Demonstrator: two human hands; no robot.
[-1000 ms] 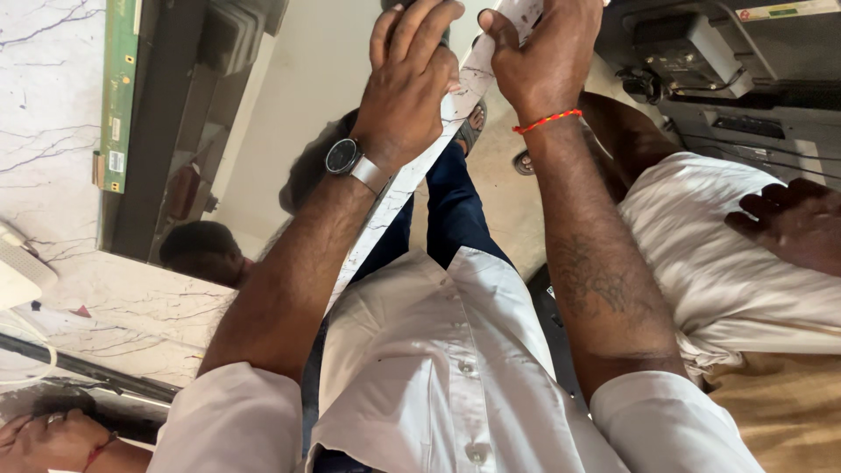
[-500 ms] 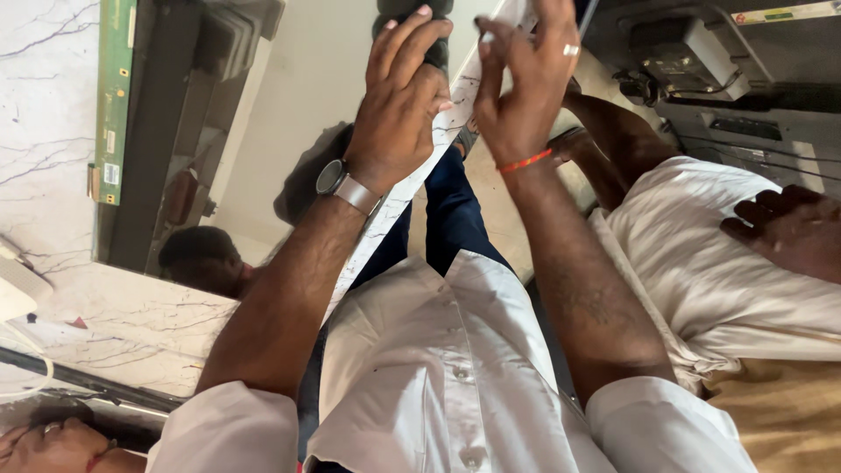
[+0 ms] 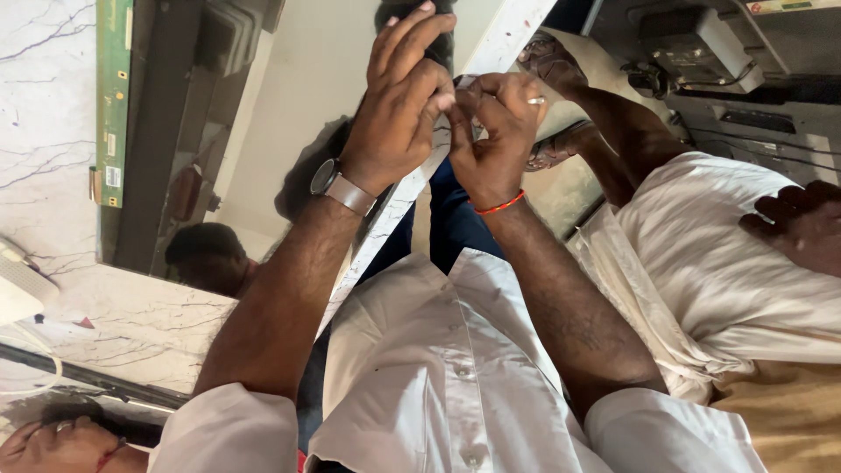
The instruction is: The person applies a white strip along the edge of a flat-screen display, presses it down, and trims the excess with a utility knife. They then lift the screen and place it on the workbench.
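Strip (image 3: 412,188), long, thin and white, runs diagonally between both hands; left hand (image 3: 399,114) and right hand (image 3: 495,131) pinch it together at the same spot, fingertips touching, equally near.

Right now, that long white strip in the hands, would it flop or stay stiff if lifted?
Probably fairly stiff: the long white strip runs straight past both hands. It looks thin and narrow, so likely light. The left hand and right hand pinch its edge, so it may bend somewhat.

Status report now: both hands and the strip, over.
Left hand and right hand both pinching the long white strip. Strip runs slanted between forearms. Nothing blocking; another person's hand off to the side.
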